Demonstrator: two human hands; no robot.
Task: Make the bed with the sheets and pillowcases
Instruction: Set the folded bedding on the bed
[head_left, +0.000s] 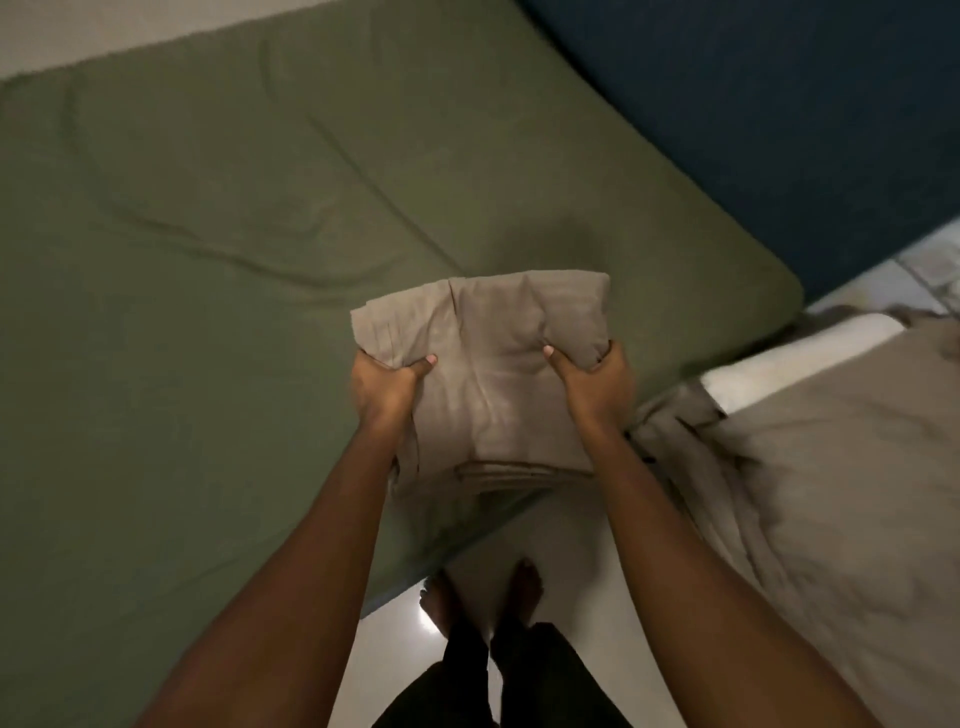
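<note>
From the head view, looking down, the person stands at the edge of the bed with both arms stretched forward. Between the hands is a folded taupe sheet (483, 384), a thick bundle with several layered edges showing along its near side. It is held up over the near edge of the mattress, close to the bed's corner; whether its far end touches the bed I cannot tell.

The left hand (387, 387) grips the bundle's left side, thumb pressed flat on top and pointing inward, the other fingers curled underneath out of sight. The right hand (592, 379) grips the right side in the same way, thumb on top digging a crease into the cloth, fingers wrapped round the edge and under it.

The mattress is covered by a green fitted sheet (208, 270), stretched across it with a few long, soft wrinkles. Beyond the bed's far right side is a dark blue surface (779, 104).

To the right lies a crumpled heap of taupe bedding (810, 499), with a white pillow-like shape (779, 358) poking out at its far end, just beside the mattress corner.

Below, two bare feet (524, 584) stand on a glossy pale floor (467, 551) right against the bed, with dark trousers (524, 675) above them.
</note>
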